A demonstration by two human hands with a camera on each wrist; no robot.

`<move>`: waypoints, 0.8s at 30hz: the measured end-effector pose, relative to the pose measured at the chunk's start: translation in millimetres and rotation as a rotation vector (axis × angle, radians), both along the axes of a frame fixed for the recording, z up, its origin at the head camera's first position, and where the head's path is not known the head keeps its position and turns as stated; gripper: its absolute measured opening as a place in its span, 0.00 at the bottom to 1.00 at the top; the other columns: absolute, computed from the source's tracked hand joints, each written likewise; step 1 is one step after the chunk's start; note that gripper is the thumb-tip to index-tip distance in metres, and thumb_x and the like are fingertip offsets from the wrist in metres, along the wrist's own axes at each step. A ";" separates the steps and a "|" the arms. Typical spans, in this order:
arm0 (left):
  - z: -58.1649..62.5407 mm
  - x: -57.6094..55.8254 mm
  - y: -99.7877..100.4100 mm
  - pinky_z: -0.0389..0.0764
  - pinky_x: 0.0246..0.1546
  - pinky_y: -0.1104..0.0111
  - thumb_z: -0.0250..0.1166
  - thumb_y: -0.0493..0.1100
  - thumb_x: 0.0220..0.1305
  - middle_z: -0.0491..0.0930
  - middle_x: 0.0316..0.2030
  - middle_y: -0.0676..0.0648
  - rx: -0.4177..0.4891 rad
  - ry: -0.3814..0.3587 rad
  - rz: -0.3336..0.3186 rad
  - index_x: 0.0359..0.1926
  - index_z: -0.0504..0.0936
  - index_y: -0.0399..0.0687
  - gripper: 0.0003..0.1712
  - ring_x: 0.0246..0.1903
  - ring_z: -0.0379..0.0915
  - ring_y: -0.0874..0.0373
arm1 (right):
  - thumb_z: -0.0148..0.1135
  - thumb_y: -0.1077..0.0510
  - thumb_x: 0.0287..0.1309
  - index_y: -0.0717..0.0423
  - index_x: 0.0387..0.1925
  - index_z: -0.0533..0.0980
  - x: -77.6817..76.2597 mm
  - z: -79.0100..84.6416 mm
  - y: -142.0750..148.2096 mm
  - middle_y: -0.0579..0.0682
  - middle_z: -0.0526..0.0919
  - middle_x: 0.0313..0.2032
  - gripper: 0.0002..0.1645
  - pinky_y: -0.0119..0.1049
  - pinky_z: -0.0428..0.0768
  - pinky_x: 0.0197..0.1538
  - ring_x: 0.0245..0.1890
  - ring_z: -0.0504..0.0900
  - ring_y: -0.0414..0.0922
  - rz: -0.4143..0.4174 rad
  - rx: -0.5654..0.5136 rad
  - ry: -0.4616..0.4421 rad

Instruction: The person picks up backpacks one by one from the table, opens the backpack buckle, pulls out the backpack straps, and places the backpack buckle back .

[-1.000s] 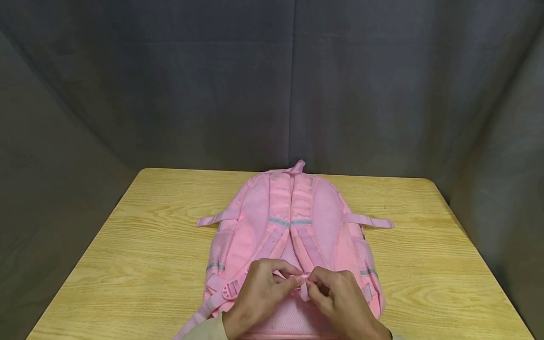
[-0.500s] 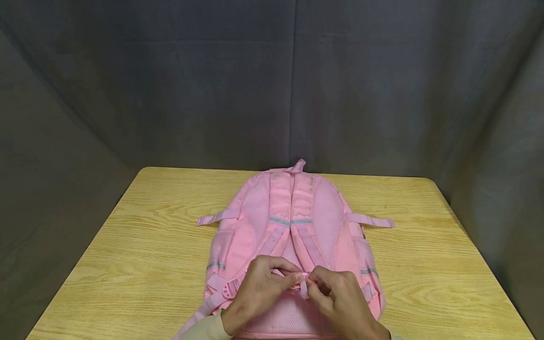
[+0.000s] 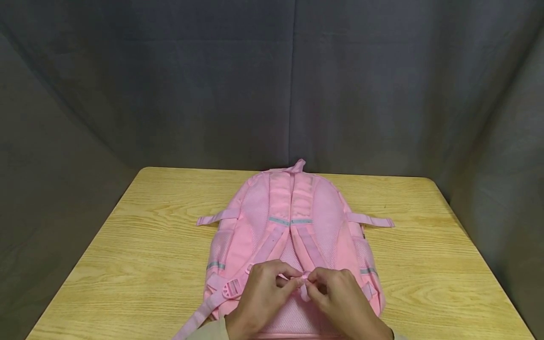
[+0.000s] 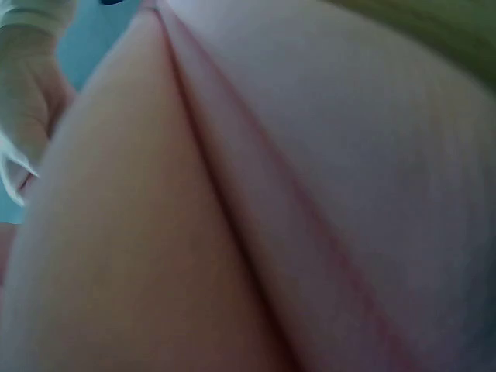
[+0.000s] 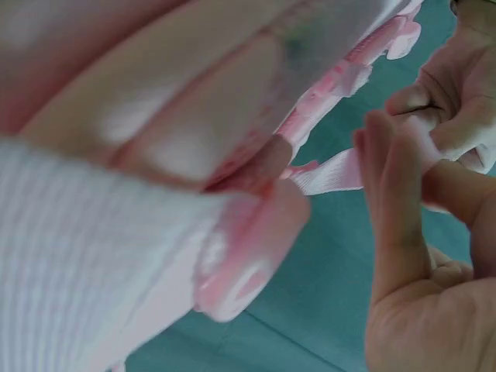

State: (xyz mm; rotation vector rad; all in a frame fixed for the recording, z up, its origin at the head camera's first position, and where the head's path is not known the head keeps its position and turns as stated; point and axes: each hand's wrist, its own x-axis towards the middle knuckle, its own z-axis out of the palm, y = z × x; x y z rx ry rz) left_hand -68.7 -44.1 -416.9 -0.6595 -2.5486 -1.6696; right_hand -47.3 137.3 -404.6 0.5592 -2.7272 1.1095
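Observation:
A pink backpack (image 3: 331,208) lies with its shoulder-strap side up on the wooden table. Above its lower back panel my left hand (image 3: 265,293) pinches a small pink strap buckle, mostly covered by the fingertips. My right hand (image 3: 340,297) meets it there, thumb and forefinger pinching a pale pink webbing strap (image 3: 305,293) whose end hangs between the hands. From the right wrist, the webbing (image 5: 337,174) runs taut into the pinching fingers. Blurred skin and pale fabric fill most of the left wrist view.
Another pink buckle (image 3: 232,288) sits on the left shoulder strap, whose webbing (image 3: 195,321) trails over the table's front. Side straps (image 3: 370,220) stick out from the backpack. The wooden table (image 3: 429,264) extends on both sides, with dark curtains (image 3: 204,94) behind.
Both hands stay at the buckle and webbing with small finger shifts. My left hand has turned and lowered slightly, and the strap end has shifted a little between the fingers.

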 end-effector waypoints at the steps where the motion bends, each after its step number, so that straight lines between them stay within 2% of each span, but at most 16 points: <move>1: -0.2 0.8 0.4 0.80 0.29 0.80 0.72 0.43 0.59 0.87 0.32 0.51 -0.009 0.027 0.003 0.34 0.89 0.44 0.07 0.28 0.82 0.70 | 0.66 0.68 0.52 0.54 0.25 0.82 0.0 0.4 -0.3 0.39 0.84 0.21 0.07 0.22 0.76 0.25 0.21 0.77 0.27 -0.004 0.010 0.005; 6: -1.6 4.1 1.8 0.78 0.29 0.84 0.72 0.43 0.59 0.85 0.31 0.53 -0.066 0.120 0.017 0.34 0.89 0.44 0.06 0.28 0.81 0.70 | 0.66 0.68 0.48 0.47 0.19 0.80 0.2 0.1 -1.4 0.31 0.74 0.16 0.12 0.21 0.67 0.21 0.18 0.63 0.24 -0.030 0.060 0.072; 12: -0.8 4.7 1.6 0.76 0.30 0.85 0.74 0.43 0.57 0.85 0.30 0.55 -0.138 0.159 0.016 0.36 0.90 0.46 0.07 0.29 0.79 0.73 | 0.66 0.67 0.49 0.42 0.16 0.76 0.7 -1.9 -0.2 0.28 0.69 0.14 0.17 0.20 0.63 0.19 0.17 0.60 0.23 -0.011 0.087 0.096; 15: 1.1 4.3 0.6 0.76 0.30 0.84 0.74 0.43 0.57 0.85 0.30 0.56 -0.162 0.145 0.004 0.38 0.90 0.47 0.08 0.28 0.77 0.75 | 0.66 0.68 0.49 0.42 0.16 0.76 0.9 -3.3 0.8 0.27 0.66 0.13 0.18 0.18 0.61 0.18 0.17 0.59 0.22 0.016 0.073 0.125; 18: 3.0 3.9 -0.5 0.76 0.30 0.83 0.73 0.43 0.58 0.85 0.30 0.55 -0.143 0.119 -0.009 0.38 0.91 0.47 0.08 0.28 0.76 0.74 | 0.67 0.69 0.48 0.41 0.17 0.75 0.9 -5.2 1.2 0.27 0.65 0.13 0.19 0.16 0.59 0.18 0.17 0.57 0.20 0.043 0.034 0.162; 24: 4.8 1.7 -2.0 0.81 0.31 0.80 0.72 0.42 0.60 0.86 0.31 0.53 -0.023 0.015 -0.030 0.38 0.90 0.44 0.07 0.30 0.81 0.71 | 0.66 0.70 0.49 0.43 0.18 0.74 0.9 -7.9 0.5 0.28 0.63 0.13 0.19 0.16 0.57 0.15 0.16 0.52 0.18 0.060 -0.066 0.206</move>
